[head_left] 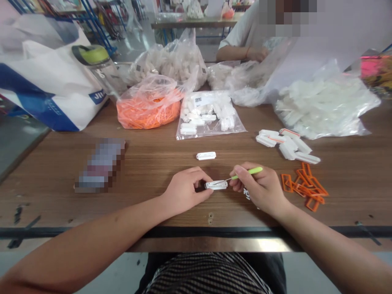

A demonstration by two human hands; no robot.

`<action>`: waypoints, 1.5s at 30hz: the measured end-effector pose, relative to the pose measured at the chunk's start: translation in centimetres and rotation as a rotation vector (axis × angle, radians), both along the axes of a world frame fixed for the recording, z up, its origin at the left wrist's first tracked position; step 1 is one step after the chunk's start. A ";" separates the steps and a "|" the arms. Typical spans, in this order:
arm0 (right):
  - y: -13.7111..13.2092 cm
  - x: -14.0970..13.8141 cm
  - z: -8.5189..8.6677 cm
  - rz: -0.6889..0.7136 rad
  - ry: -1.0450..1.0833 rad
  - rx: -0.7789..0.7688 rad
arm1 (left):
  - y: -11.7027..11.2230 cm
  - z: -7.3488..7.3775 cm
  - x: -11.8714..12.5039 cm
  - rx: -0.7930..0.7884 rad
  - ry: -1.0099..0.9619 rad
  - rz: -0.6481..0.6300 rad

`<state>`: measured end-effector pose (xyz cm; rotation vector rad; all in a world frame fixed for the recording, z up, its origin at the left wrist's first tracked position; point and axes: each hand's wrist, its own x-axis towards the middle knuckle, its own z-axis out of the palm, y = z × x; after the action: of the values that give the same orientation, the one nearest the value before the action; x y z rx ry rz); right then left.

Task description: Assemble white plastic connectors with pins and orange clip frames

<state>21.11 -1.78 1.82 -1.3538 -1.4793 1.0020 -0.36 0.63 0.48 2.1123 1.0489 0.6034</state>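
My left hand point(186, 191) pinches the left end of a white plastic connector housing point(217, 185) with a row of small holes, low over the wooden table. In my right hand point(257, 188) is a thin metal pick with a lime-green handle point(251, 172), its tip touching or just over the housing's face. Behind them a second white housing point(206, 155) lies on the table. Some small white pieces point(246, 193) show partly beneath my right hand. Orange rectangular frames point(309, 185) lie loose to its right, and several white housings point(288, 145) are piled beyond.
Along the back stand a bag of orange frames point(150, 108), a bag of white parts point(211, 112) and a large bag of pale parts point(324, 102). A bottle point(102, 71), a paper bag point(55, 81) and a blurred phone-like object point(101, 165) are left. Across sits another person point(245, 36).
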 end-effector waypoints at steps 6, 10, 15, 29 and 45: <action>-0.6 0.2 0.5 0.089 -0.220 0.137 | -0.1 0.2 0.2 -0.020 -0.028 0.017; -0.9 0.1 0.8 0.101 -0.284 0.243 | -0.1 0.3 0.2 -0.016 -0.037 0.021; -0.6 -0.1 0.3 0.019 -0.117 0.151 | 0.0 0.2 0.2 -0.007 -0.018 0.017; -0.4 -0.1 0.0 -0.007 -0.096 0.097 | 0.0 0.1 0.2 0.000 -0.018 0.014; -0.5 0.2 0.4 -0.049 -0.039 0.081 | 0.0 0.1 0.1 -0.001 -0.009 0.009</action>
<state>21.34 -2.32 2.24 -1.3518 -1.4927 0.8802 -0.23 0.60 0.57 2.1036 1.0547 0.6162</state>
